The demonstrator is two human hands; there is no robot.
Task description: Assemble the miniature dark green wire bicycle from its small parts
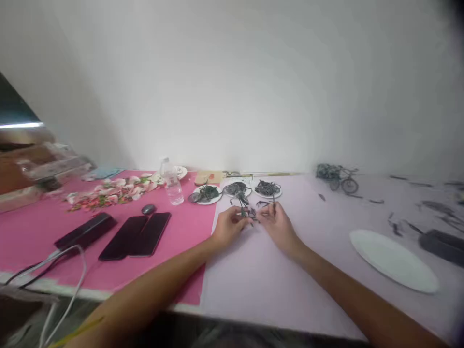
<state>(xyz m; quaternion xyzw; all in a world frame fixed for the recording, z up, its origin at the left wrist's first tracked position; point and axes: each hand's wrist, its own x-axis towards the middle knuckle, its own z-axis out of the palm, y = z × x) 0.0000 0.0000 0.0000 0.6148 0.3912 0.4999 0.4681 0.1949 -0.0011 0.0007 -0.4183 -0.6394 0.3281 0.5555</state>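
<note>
In the middle of the table my left hand is closed, thumb and fingers pinching a small dark piece with a bit of green on it. Close by on the right, my right hand is closed too. A thin dark stick stands up from its fingers; blur hides its exact kind. Small dark bits lie between the fingertips of both hands. Just beyond are three white plates: one with dark green pieces, two with heaps of dark, wire-like pieces.
On the pink cover at left are pink artificial flowers, a clear bottle, two phones, a mouse and a black box with cables. At right are a miniature bicycle, a white oval plate and a dark object.
</note>
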